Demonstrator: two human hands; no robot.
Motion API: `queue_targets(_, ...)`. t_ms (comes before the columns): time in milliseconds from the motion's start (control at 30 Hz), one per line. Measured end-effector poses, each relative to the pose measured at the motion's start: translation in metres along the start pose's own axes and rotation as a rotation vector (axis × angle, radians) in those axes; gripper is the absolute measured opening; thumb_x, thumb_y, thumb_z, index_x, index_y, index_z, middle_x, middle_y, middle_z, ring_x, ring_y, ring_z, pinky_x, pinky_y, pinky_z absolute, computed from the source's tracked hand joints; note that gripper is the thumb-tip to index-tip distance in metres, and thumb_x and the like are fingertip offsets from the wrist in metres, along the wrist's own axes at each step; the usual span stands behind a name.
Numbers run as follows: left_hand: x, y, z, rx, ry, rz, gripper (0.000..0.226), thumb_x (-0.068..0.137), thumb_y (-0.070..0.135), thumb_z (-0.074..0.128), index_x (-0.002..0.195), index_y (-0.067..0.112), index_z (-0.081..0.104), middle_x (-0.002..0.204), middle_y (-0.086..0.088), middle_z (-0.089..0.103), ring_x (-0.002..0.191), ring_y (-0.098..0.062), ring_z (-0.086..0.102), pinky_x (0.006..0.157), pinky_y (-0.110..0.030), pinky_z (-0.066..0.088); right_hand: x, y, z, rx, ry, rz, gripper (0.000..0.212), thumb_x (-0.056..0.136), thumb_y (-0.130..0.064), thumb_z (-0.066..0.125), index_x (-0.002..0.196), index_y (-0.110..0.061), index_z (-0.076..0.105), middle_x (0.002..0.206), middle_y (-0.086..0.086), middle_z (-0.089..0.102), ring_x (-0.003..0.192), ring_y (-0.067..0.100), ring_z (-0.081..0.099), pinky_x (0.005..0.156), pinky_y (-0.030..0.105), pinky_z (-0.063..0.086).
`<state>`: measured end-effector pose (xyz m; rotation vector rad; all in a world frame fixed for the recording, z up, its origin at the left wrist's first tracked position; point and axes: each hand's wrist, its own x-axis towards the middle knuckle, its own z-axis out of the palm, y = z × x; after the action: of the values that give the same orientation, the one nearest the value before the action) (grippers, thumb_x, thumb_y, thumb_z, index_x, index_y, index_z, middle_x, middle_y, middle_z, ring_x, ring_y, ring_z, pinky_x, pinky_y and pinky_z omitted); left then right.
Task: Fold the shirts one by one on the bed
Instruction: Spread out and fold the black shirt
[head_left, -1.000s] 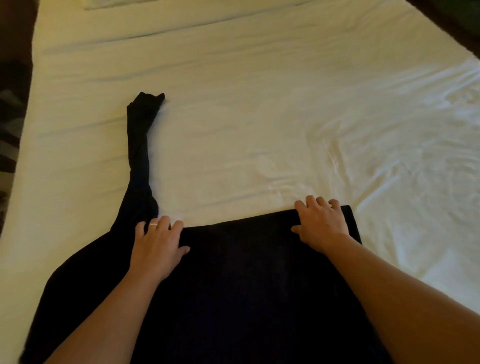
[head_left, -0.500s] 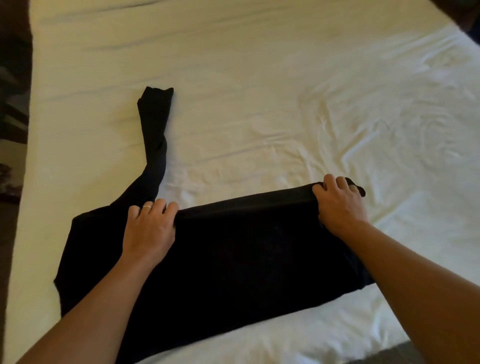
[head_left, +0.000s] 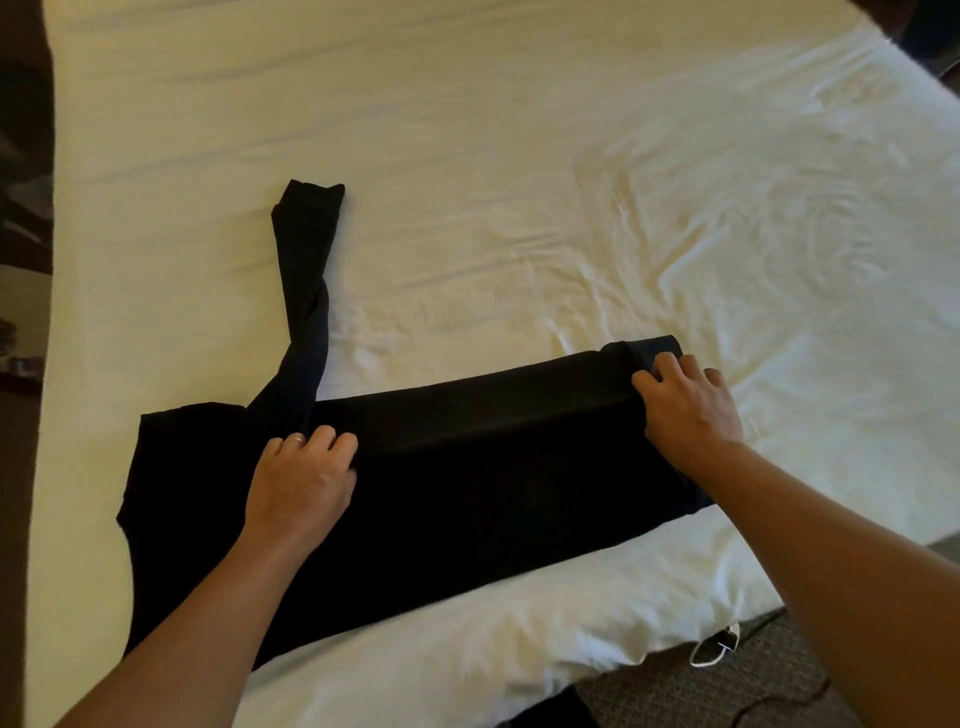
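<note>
We see a black shirt (head_left: 467, 467) lying on the bed (head_left: 519, 182) w/ its long axis running left-right along the near edge. One sleeve (head_left: 306, 291) points away toward the far side. Our left hand (head_left: 301, 483) and right hand (head_left: 685, 410) each grip the folded far edge, fingers curled. Open sheet beyond and to the right.

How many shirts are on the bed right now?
1. A black shirt lies across the near part of the bed, one sleeve stretched away, with the left hand and right hand on it. Others may lie out of frame.
</note>
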<state>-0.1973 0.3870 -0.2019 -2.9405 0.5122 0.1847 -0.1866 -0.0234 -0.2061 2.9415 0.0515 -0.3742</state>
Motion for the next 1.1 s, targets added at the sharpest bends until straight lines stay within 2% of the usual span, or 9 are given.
queue_targets(267,-0.006,0.008,0.008,-0.035,-0.063,-0.106,0.024,0.070,0.009,0.084,0.079,0.008,0.062,0.074,-0.012,0.056,0.053,-0.035,0.054,0.053,-0.032,0.030,0.002,0.008,0.017,0.107,0.045,-0.061,0.023,0.078,-0.006,0.074,0.100,-0.009,0.068,0.101,0.011,0.055,0.083,0.031,0.055,0.069,0.041,0.050)
queue_targets(367,-0.008,0.022,0.005,-0.052,-0.180,-0.151,0.022,0.076,0.016,0.080,0.073,0.010,0.059,0.072,-0.010,0.054,0.047,-0.030,0.050,0.052,-0.031,0.028,0.004,0.011,0.022,0.227,-0.068,-0.104,0.025,0.089,-0.017,0.064,0.113,-0.013,0.071,0.105,0.004,0.054,0.094,0.026,0.053,0.081,0.042,0.054)
queue_targets(433,0.006,0.033,-0.005,-0.045,-0.309,-0.280,0.027,0.091,0.039,0.058,0.077,0.016,0.057,0.082,-0.002,0.054,0.059,-0.022,0.049,0.061,-0.033,0.035,0.012,0.014,0.015,0.385,-0.184,-0.082,0.031,0.093,-0.025,0.056,0.118,-0.016,0.072,0.106,-0.001,0.056,0.102,0.023,0.054,0.089,0.039,0.051)
queue_targets(533,0.044,0.038,-0.024,-0.130,-0.450,-0.440,0.047,0.098,0.049,0.034,0.076,0.017,0.058,0.081,0.000,0.059,0.067,-0.017,0.051,0.079,-0.036,0.042,0.031,0.019,0.004,0.626,-0.226,0.083,0.025,0.092,-0.022,0.050,0.079,-0.016,0.071,0.080,-0.001,0.062,0.081,0.025,0.061,0.070,0.036,0.050)
queue_targets(600,0.061,0.034,-0.027,-0.129,-0.354,-0.415,0.045,0.098,0.048,0.035,0.079,0.016,0.059,0.085,-0.001,0.062,0.073,-0.018,0.054,0.085,-0.039,0.042,0.045,0.018,-0.001,0.595,-0.140,0.104,0.022,0.093,-0.022,0.049,0.084,-0.017,0.069,0.084,-0.002,0.065,0.085,0.025,0.061,0.070,0.035,0.049)
queue_targets(700,0.078,0.025,-0.009,-0.148,-0.144,-0.285,0.037,0.099,0.050,0.041,0.103,0.020,0.061,0.105,-0.002,0.059,0.098,-0.022,0.056,0.087,-0.039,0.042,0.064,0.006,0.001,0.452,-0.039,0.027,0.031,0.099,-0.031,0.050,0.125,-0.020,0.064,0.125,0.000,0.057,0.119,0.024,0.047,0.100,0.041,0.042)
queue_targets(767,0.087,0.025,0.006,-0.239,-0.206,-0.227,0.039,0.101,0.054,0.038,0.117,0.024,0.058,0.113,-0.001,0.055,0.109,-0.023,0.054,0.094,-0.042,0.040,0.073,-0.003,0.004,0.395,-0.130,-0.026,0.039,0.101,-0.039,0.045,0.136,-0.025,0.054,0.136,-0.001,0.050,0.129,0.024,0.040,0.109,0.044,0.032)
queue_targets(900,0.094,0.026,0.035,-0.270,-0.287,-0.230,0.038,0.103,0.056,0.025,0.109,0.029,0.051,0.108,0.003,0.051,0.111,-0.022,0.049,0.094,-0.042,0.030,0.082,-0.012,0.022,0.315,-0.238,-0.071,0.033,0.106,-0.046,0.030,0.124,-0.029,0.050,0.121,-0.003,0.051,0.121,0.022,0.042,0.104,0.046,0.028)
queue_targets(1100,0.106,0.014,0.047,-0.416,-0.111,-0.245,0.040,0.104,0.051,0.022,0.077,0.031,0.043,0.077,0.011,0.047,0.082,-0.014,0.046,0.082,-0.037,0.022,0.110,-0.006,0.022,0.344,-0.116,-0.045,0.039,0.107,-0.046,0.022,0.089,-0.024,0.048,0.086,-0.007,0.055,0.093,0.020,0.051,0.097,0.042,0.032)
